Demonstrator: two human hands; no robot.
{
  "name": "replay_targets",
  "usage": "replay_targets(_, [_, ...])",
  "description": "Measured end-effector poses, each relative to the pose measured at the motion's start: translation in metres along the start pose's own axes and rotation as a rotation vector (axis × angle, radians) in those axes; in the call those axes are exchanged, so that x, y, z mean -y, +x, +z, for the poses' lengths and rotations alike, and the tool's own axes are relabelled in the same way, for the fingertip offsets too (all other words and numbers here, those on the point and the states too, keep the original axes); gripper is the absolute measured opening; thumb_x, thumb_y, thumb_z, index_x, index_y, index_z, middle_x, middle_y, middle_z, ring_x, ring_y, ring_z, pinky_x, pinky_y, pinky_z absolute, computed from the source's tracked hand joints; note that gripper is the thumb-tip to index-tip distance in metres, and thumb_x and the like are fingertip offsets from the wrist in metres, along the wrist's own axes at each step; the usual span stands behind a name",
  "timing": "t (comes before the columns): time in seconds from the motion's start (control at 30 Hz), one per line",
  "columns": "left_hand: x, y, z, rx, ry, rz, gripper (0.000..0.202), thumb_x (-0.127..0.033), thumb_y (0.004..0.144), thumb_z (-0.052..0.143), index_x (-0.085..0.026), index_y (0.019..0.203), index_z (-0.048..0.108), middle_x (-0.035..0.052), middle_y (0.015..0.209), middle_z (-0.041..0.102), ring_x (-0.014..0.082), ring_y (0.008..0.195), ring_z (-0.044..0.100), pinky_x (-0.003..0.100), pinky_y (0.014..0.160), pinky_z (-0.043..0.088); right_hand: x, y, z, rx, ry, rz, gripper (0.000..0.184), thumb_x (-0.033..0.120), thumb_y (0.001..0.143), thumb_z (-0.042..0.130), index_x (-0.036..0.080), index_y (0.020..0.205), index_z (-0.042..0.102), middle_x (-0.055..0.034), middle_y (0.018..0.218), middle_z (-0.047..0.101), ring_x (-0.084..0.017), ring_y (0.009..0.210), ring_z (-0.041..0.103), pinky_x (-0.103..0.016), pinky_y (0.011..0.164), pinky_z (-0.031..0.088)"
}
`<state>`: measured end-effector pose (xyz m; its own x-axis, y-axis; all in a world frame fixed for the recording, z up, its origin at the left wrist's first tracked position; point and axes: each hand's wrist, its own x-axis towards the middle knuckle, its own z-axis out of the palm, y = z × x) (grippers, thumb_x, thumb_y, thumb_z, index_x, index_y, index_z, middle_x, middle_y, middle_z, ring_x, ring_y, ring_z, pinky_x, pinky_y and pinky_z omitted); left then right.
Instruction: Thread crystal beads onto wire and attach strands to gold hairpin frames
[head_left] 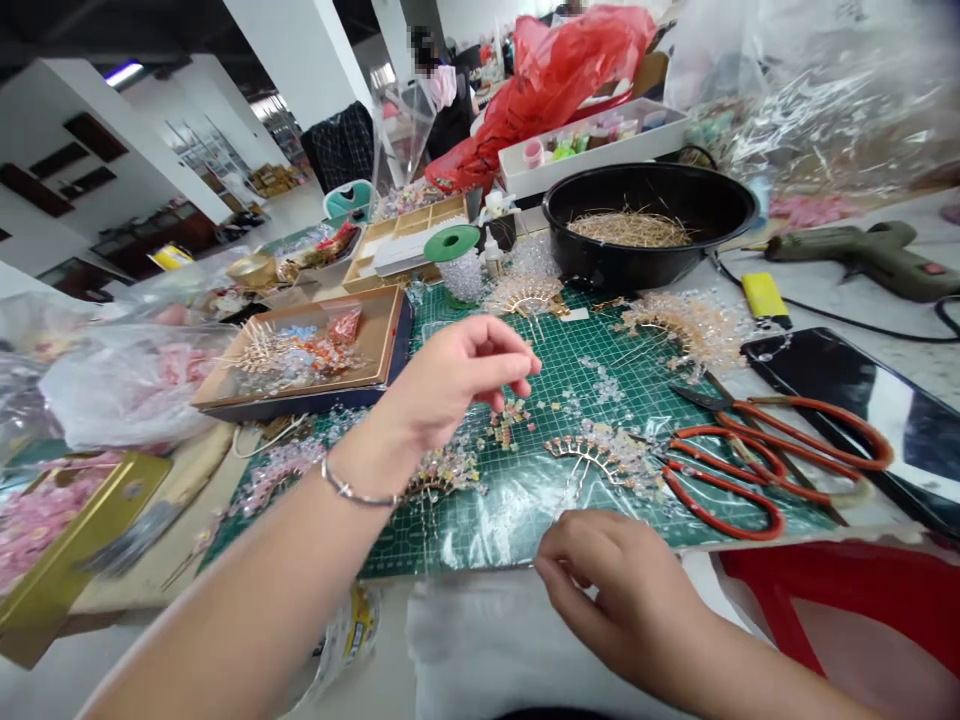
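Just an unreadable yellow label [356, 612]; left fingers [510, 345] half-open, right fingers [547, 565] pinched shut.

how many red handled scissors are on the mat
2: the upper pair lies on the right of the green cutting mat, blades up-left; the lower pair overlaps it just below.

The cutting mat's [645, 395] tiny beads [510, 422] are indistinct.
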<state>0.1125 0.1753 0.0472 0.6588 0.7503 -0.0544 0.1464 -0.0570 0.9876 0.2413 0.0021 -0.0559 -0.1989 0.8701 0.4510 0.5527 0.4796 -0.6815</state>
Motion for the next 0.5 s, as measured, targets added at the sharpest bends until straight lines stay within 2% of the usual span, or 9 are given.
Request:
replay_targets(0.1, [0.003,-0.056,0.007,-0.032,-0.370,-0.111,0.016,-0.017,0.075,0.076,-0.017,0.079,0.061,-0.0012,0.078,0.066,0.0066,0.061,0.061,0.013,0.044,0.040,0.002,0.001,-0.001,-0.004,0.013,0.044,0.015,0.012,0.090,0.053,0.021,0.080,0.058,0.0026,0.062,0.060,-0.012,0.053,0.056,-0.023,0.051,0.040])
replay_targets(0.23, [0.015,-0.112,0.028,-0.139,-0.573,-0.176,0.015,-0.018,0.074,0.080,-0.018,0.083,0.068,-0.0019,0.072,0.066,0.0063,0.056,0.059,0.012,0.042,0.043,0.012,0.001,-0.005,-0.038,0.041,0.133,0.016,0.017,0.093,0.054,0.022,0.079,0.058,0.0039,0.059,0.056,-0.012,0.049,0.054,-0.022,0.045,0.042])
replay_targets(0.37, [0.028,-0.148,0.049,-0.192,-0.733,-0.234,0.009,-0.018,0.076,0.079,-0.016,0.083,0.074,0.0019,0.077,0.072,0.0058,0.051,0.060,0.011,0.039,0.043,0.042,-0.010,-0.015,-0.113,0.052,0.192,0.017,0.025,0.097,0.055,0.024,0.081,0.055,0.0049,0.058,0.052,-0.011,0.047,0.050,-0.021,0.041,0.044])
replay_targets(0.5, [0.034,-0.170,0.066,-0.198,-0.882,-0.274,0.008,-0.016,0.075,0.081,-0.017,0.079,0.074,0.0030,0.080,0.074,0.0085,0.057,0.066,0.010,0.037,0.042,0.079,-0.026,-0.025,-0.202,0.021,0.135,0.013,0.026,0.096,0.059,0.027,0.083,0.054,0.0041,0.058,0.052,-0.011,0.045,0.047,-0.023,0.039,0.041])
